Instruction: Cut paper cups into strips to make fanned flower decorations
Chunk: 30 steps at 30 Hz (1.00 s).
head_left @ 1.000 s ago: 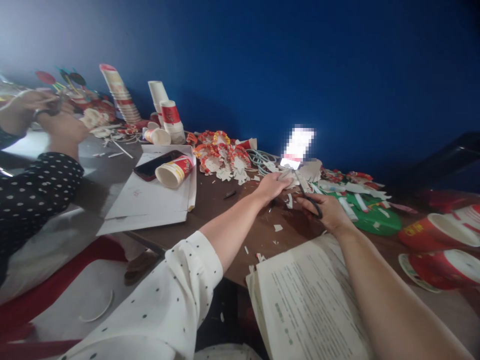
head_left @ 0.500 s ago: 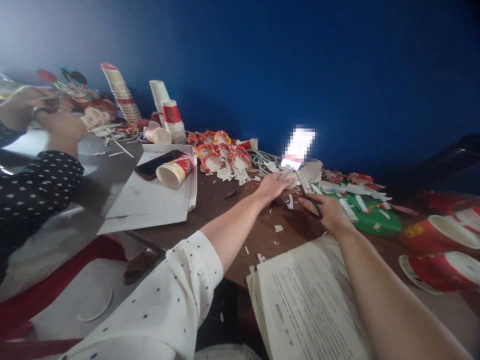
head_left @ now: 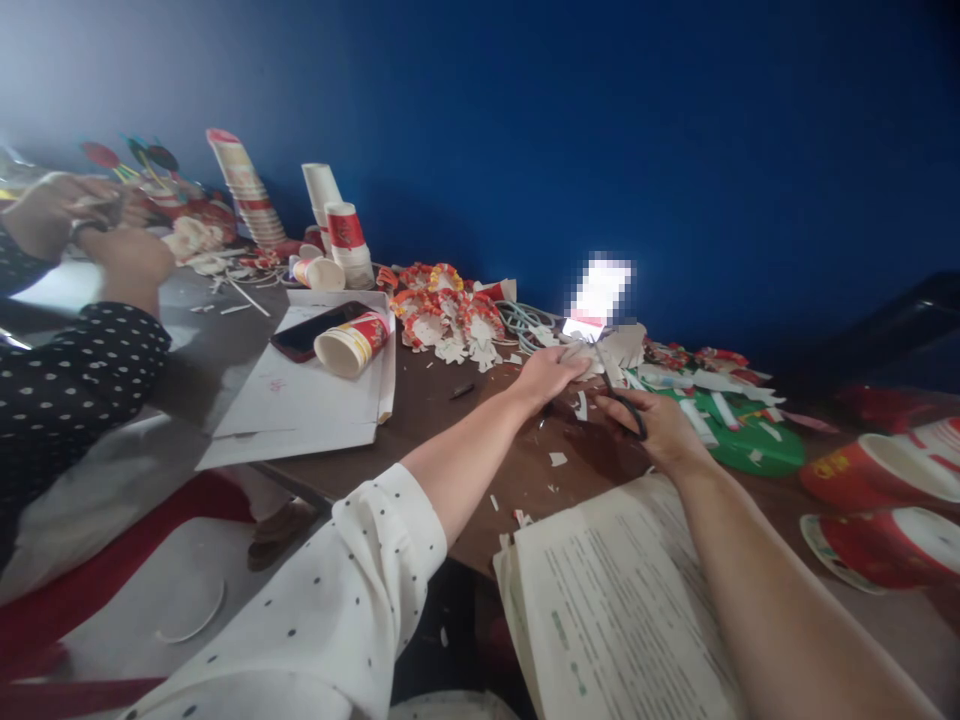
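Observation:
Dark-handled scissors (head_left: pixel 634 412) are gripped in my right hand (head_left: pixel 658 428), their blades pointing up and away to the left. My left hand (head_left: pixel 551 378) pinches a small whitish piece of paper (head_left: pixel 576 352) right at the blade tips. Whether the blades touch the paper I cannot make out. Just beyond both hands a lit phone screen (head_left: pixel 598 300) leans near the wall, its picture blurred out. White paper scraps (head_left: pixel 557 459) lie on the brown table below my hands.
Cut red-and-white paper cups (head_left: pixel 442 310) are heaped at centre, with stacked paper cups (head_left: pixel 349 245) behind. A phone (head_left: pixel 304 335) and a tipped cup (head_left: pixel 339 352) lie on a white box lid (head_left: pixel 300 410). Printed sheets (head_left: pixel 615 590) lie in front; another person's hands (head_left: pixel 127 240) work at left.
The view has shifted very slightly. Both my hands stay in nearly the same place, the scissors still against or beside the paper.

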Each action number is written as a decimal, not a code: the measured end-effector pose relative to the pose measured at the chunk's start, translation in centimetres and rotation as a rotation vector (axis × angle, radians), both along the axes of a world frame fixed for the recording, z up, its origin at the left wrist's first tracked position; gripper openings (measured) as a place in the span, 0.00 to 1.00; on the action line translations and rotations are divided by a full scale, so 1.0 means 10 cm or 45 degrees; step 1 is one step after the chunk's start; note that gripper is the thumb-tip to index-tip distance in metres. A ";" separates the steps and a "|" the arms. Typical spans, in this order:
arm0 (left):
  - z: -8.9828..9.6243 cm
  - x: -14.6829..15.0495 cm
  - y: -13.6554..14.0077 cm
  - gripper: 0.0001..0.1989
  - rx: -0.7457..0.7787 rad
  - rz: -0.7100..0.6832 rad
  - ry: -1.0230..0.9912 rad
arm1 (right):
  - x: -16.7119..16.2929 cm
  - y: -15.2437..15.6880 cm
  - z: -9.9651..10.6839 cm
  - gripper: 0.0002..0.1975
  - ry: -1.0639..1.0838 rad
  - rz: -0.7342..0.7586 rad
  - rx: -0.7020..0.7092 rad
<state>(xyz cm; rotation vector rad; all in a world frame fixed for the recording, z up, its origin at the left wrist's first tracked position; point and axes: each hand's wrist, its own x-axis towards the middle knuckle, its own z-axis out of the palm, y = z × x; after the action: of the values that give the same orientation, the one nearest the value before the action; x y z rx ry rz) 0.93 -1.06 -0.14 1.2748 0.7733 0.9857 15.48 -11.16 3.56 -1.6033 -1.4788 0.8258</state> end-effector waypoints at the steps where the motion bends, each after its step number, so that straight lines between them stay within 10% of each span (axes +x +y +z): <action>1: 0.01 -0.01 0.00 0.15 0.039 -0.007 0.034 | 0.00 -0.01 0.01 0.25 0.001 0.011 0.003; 30: 0.08 -0.02 -0.06 0.16 -0.074 -0.140 -0.054 | 0.14 0.02 -0.04 0.24 -0.078 0.054 0.009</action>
<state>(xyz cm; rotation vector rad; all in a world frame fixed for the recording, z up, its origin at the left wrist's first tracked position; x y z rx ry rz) 0.70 -1.70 0.63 1.2292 0.6867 0.8929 16.84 -10.98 3.13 -1.6100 -1.5616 0.8004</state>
